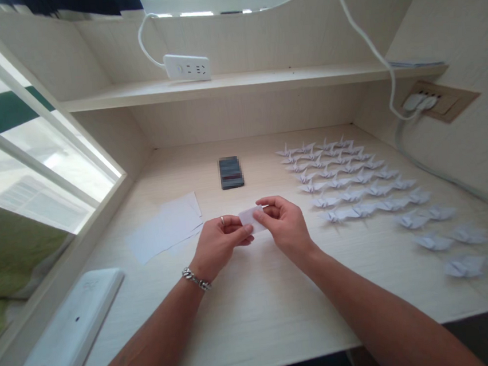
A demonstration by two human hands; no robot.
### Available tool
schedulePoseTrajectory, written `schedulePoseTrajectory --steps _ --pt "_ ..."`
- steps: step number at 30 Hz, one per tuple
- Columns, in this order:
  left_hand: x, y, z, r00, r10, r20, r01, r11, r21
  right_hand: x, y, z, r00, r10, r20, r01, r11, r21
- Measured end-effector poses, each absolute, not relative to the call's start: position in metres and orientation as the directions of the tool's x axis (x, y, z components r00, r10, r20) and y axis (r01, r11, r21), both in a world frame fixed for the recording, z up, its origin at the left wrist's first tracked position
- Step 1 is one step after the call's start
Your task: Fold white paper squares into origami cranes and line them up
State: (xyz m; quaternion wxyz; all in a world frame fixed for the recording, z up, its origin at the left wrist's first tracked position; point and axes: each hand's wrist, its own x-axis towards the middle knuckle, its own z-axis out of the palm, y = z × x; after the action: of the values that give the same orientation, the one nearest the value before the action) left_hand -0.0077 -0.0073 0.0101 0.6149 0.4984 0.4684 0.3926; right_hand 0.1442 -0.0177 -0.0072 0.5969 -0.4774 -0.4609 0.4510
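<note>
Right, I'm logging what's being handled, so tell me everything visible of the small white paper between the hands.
The small white paper is plain, flat and roughly four-sided, and looks folded, though its creases are too faint to make out. It appears to be held just above the pale desk, slightly tilted. The left hand pinches its lower left part, the right hand its right part.

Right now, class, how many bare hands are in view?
2. The left hand, with a silver chain bracelet at its wrist, pinches the left side of a small white piece of paper; the right hand pinches its right side. No other hands show.
</note>
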Motion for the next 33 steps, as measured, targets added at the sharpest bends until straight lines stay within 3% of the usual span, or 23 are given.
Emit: schedulePoseTrajectory --steps 6,12,20,25,28,33 --pt "-0.0091 -0.0063 0.0088 0.226 0.96 -0.164 -0.018 0.173 0.985 0.1446 -0.0185 -0.0078 0.075 0.993 0.092 -0.042 0.095 -0.995" --pt "-0.0077 -0.0088 0.0093 0.223 0.962 -0.157 -0.025 0.167 0.986 0.1439 -0.0204 -0.0044 0.108 0.988 0.111 0.011 0.11 -0.994" --pt "-0.0079 -0.0065 0.0083 0.171 0.98 -0.102 0.008 0.102 0.995 0.1441 -0.0211 -0.0025 0.101 0.992 0.082 -0.036 0.086 -0.996" --pt "-0.0089 -0.0058 0.0074 0.325 0.934 -0.15 0.149 0.106 0.983 0.1468 -0.018 -0.0049 0.158 0.982 0.106 -0.054 0.116 -0.992" --pt "-0.0088 -0.0049 0.0055 0.335 0.938 -0.094 0.176 0.036 0.984 0.1462 -0.0155 -0.007 0.168 0.984 0.058 -0.147 0.083 -0.986" --pt "-0.0096 -0.0035 0.0024 0.272 0.962 -0.038 0.198 -0.017 0.98 0.1452 -0.0142 -0.0082 0.027 1.0 0.011 -0.189 0.016 -0.982"
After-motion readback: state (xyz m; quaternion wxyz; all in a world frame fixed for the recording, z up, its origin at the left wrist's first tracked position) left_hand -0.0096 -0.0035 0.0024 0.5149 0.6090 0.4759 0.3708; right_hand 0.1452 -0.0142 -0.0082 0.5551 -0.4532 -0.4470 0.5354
